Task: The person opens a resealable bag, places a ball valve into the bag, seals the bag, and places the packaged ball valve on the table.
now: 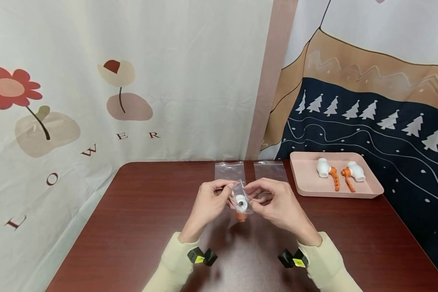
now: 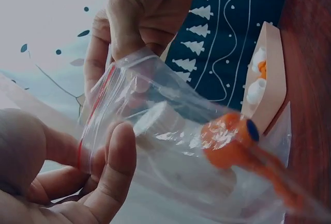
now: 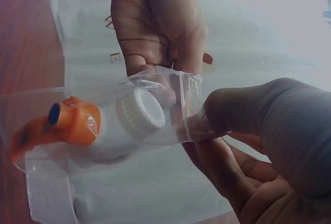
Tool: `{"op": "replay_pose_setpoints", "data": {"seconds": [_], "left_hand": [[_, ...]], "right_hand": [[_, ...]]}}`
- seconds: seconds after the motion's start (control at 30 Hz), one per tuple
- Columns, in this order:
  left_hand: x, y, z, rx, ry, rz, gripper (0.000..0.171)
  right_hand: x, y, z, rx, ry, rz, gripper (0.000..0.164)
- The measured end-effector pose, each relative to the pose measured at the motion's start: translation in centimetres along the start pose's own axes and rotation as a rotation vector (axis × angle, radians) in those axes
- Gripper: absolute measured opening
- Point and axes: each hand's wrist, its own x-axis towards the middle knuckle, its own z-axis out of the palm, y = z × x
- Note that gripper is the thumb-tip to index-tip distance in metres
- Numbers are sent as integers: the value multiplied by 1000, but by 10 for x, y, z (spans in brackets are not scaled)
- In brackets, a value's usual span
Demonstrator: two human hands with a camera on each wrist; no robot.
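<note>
A clear zip bag (image 2: pixel 155 76) with a red line along its seal hangs between my two hands, over the table. Inside it lies a white plastic ball valve (image 3: pixel 142 113) with an orange handle (image 3: pixel 83 125), the handle toward the bag's bottom. My left hand (image 1: pixel 210 201) pinches the bag's top edge at one side between thumb and fingers. At the other side of the same edge, my right hand (image 1: pixel 279 202) pinches the plastic. Through the film the valve's white ribbed end points up toward the seal.
Two more clear bags, a left one (image 1: pixel 229 170) and a right one (image 1: pixel 270 170), lie flat at the table's back edge. A pink tray (image 1: pixel 314 190) at the back right holds two white valves (image 1: pixel 323 167) with orange handles. A printed curtain (image 1: pixel 190 81) hangs behind.
</note>
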Motion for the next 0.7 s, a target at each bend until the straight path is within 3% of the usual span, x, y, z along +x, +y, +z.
{"op": "replay_pose_setpoints", "data": {"seconds": [0.23,0.3,0.47,0.53,0.7], "left_hand": [[-3,4,-1,80,39,-13,8],[-4,4,-1,178,77,7,4],[-5,5,-3,421,163,86,15],[-6,6,-3,446,174,121,16],[-5,6,-2,389,196,212,15]], "right_hand": [[0,-3,0,24,-1,-114,34],[0,-3,0,24,-26,-165,35],[0,-5,1,-55,-46,-260,32],[0,-6,1,-98,-40,-270,31],[-1,-6,0,-186,-31,-282,27]]}}
